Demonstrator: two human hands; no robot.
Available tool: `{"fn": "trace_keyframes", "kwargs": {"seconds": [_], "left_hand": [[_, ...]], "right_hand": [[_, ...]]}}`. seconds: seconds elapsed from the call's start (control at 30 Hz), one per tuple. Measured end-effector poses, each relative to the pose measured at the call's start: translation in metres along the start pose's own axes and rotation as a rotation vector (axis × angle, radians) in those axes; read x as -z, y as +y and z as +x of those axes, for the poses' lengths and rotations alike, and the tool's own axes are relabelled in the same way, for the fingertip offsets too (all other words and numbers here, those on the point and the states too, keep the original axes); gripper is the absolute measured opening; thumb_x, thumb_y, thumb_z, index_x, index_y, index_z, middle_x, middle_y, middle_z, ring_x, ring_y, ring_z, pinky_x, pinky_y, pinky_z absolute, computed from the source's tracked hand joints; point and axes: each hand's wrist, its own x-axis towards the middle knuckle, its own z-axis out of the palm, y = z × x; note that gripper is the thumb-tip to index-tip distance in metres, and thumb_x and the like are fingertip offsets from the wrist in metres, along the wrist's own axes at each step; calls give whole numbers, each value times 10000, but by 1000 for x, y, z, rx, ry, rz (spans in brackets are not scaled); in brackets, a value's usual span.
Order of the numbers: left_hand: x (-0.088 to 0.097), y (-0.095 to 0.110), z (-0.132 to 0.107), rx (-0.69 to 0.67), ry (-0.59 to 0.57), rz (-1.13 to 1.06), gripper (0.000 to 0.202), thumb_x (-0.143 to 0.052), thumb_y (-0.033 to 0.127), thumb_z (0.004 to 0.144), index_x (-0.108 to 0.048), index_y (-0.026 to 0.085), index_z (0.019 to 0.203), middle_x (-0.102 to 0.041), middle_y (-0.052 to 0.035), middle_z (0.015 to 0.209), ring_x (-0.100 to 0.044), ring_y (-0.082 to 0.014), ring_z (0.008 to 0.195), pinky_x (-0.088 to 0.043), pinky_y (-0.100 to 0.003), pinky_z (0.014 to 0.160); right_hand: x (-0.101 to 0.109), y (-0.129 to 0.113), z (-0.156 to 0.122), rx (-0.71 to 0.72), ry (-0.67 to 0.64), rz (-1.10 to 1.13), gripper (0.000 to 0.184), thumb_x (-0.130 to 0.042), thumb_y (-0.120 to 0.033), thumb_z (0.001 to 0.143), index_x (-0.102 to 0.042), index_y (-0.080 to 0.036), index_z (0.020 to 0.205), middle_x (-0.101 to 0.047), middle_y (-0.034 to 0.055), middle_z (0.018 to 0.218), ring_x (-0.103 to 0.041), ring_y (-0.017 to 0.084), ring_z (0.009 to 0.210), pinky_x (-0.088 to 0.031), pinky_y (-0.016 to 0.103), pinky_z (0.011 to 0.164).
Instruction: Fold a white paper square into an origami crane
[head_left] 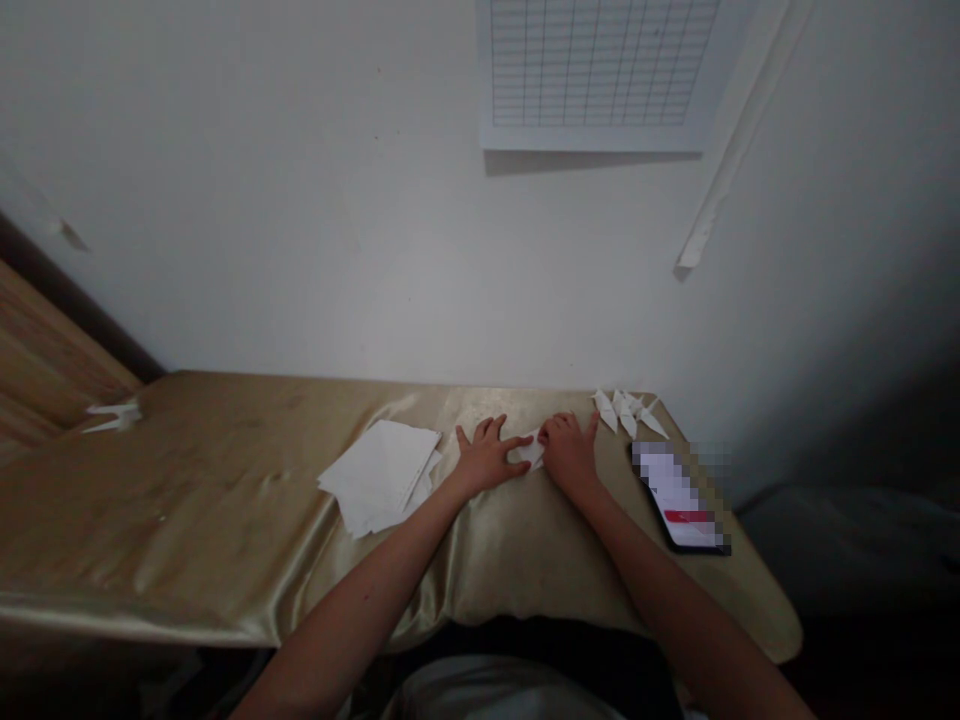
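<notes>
Between my two hands a small folded piece of white paper (531, 453) lies on the gold cloth. My left hand (486, 460) rests at its left side with the fingers spread; the thumb and forefinger touch or nearly touch the paper's edge. On the other side my right hand (570, 450) has bent fingers closed on the paper's right part and hides some of it. Just beyond the right hand stand several folded white paper cranes (627, 412). To the left of my left hand lies a loose stack of white paper sheets (382, 470).
A gold satin cloth (187, 500) covers the table, which meets a white wall (300, 200). Near the right edge lies a phone (679, 500) with its screen lit. Some white paper scraps (112, 415) sit at the far left. A printed grid sheet (600, 70) hangs above.
</notes>
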Motion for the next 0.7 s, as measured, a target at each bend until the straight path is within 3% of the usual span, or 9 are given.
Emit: {"fn": "trace_keyframes", "kwargs": {"seconds": [0.7], "left_hand": [[0, -1, 0, 2, -13, 21, 535, -608, 671, 879, -539, 576, 1402, -275, 0, 1697, -192, -397, 1559, -40, -829, 1125]], "right_hand": [[0, -6, -2, 32, 10, -144, 177, -497, -162, 957, -666, -200, 920, -726, 83, 1068, -545, 254, 1183, 23, 698, 1202]]}}
